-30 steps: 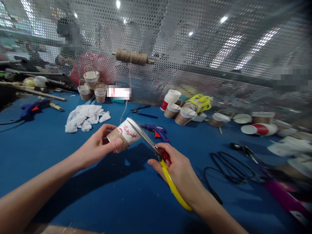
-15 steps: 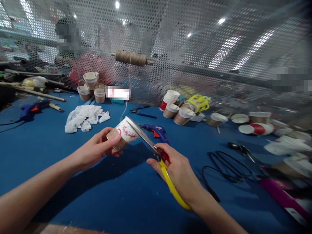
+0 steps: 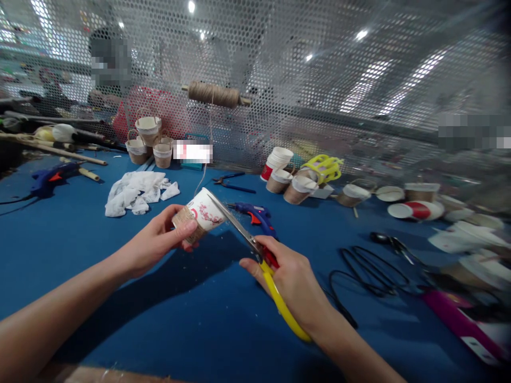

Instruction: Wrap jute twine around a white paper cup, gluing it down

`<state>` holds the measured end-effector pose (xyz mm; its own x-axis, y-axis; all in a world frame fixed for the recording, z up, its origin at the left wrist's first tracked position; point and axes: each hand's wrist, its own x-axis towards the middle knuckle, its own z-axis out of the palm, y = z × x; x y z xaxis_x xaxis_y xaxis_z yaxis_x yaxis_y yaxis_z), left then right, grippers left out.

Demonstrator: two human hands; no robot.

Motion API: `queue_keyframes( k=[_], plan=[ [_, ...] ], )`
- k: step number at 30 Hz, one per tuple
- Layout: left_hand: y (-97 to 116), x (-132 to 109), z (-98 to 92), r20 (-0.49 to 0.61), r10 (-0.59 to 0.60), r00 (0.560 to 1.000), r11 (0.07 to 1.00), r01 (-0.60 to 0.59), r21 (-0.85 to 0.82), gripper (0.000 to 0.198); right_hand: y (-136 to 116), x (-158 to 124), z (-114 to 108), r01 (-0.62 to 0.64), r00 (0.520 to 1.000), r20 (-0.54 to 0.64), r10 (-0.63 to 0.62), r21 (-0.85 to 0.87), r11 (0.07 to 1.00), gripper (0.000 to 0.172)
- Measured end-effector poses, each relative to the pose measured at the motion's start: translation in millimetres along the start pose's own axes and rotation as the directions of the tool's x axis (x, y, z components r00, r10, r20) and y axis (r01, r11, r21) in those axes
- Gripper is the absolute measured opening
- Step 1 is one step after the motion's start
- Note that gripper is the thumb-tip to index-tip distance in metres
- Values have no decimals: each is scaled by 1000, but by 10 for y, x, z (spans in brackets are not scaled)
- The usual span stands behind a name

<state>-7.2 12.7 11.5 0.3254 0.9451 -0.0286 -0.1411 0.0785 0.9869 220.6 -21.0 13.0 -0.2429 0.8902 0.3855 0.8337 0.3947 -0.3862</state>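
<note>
My left hand (image 3: 167,234) is closed round a white paper cup (image 3: 205,210) with pink blossom print, tilted on its side. Twine is wound round the cup's lower part, and a strand (image 3: 202,181) runs up from it to a spool of twine (image 3: 213,94). My right hand (image 3: 289,276) grips scissors (image 3: 243,234) with yellow and red handles. The blades point up and left, close to the cup's rim; whether they touch it I cannot tell. Behind the scissors lies a blue glue gun (image 3: 255,215) with a red trigger.
Crumpled white cloth (image 3: 136,191) and blue-handled pliers (image 3: 235,183) lie beyond my hands. Twine-wrapped cups (image 3: 149,130) are stacked at the back left, others (image 3: 299,189) at the right. Another glue gun (image 3: 51,178) lies left. A black cable (image 3: 371,271) and purple item (image 3: 459,322) lie right.
The cup in my left hand has shifted slightly up and left, turning a little. The scissors stay almost in place in my right hand.
</note>
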Motion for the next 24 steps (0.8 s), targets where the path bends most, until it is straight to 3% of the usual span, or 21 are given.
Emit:
queue_keyframes(
  k=[8,24],
  plan=[
    [-15,-6,50,-19,41,999,989,-38,141,37,60,10,52,7,1000,-9,-7,-39,999,44],
    [-10,-10,55,-36,40,999,986,-33,166,37,13,-20,25,41,999,-35,-42,-29,999,27]
  ],
)
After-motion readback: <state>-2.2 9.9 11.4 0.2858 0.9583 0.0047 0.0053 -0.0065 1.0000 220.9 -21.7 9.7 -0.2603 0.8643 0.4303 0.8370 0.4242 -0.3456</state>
